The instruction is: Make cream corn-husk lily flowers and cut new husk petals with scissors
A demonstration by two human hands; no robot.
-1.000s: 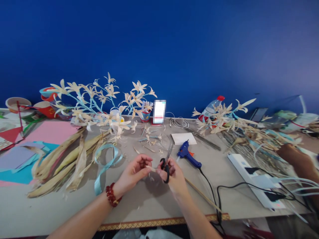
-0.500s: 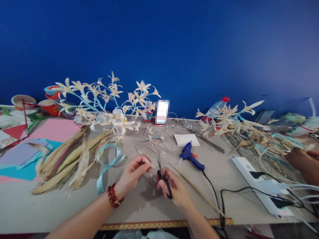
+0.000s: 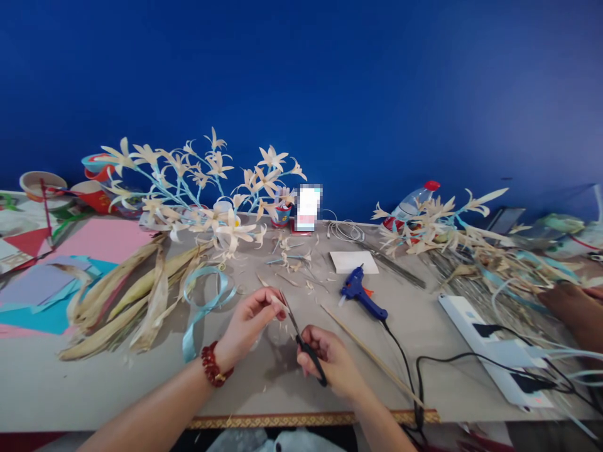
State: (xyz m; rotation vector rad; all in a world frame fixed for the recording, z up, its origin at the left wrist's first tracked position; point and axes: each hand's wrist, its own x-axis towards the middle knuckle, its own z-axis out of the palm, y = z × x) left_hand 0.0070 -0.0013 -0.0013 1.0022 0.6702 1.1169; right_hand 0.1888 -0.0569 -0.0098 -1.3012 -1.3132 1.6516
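Note:
My left hand [image 3: 252,323], with a red bead bracelet at the wrist, pinches a small pale piece of husk [image 3: 281,304] between thumb and fingers. Fingers of my right hand [image 3: 327,361] are wrapped round the black handles of the scissors [image 3: 309,351]. The blades point up and to the left and lie against the pale piece by my left fingertips. Small scraps lie on the table [image 3: 155,389] beyond my hands. To the right of the scissors rests a thin wooden stick [image 3: 372,355].
A blue glue gun [image 3: 362,294] and a white power strip [image 3: 494,351] with cables lie to the right. Dried husks [image 3: 122,295], blue ribbon [image 3: 191,333] and coloured paper [image 3: 38,314] are at left. Husk flowers [image 3: 230,229] stand behind. Another person's hand [image 3: 572,307] is at far right.
The scissors have tilted left, and their blades have moved from beside the pale piece up to it at my left fingertips. The view has shifted slightly.

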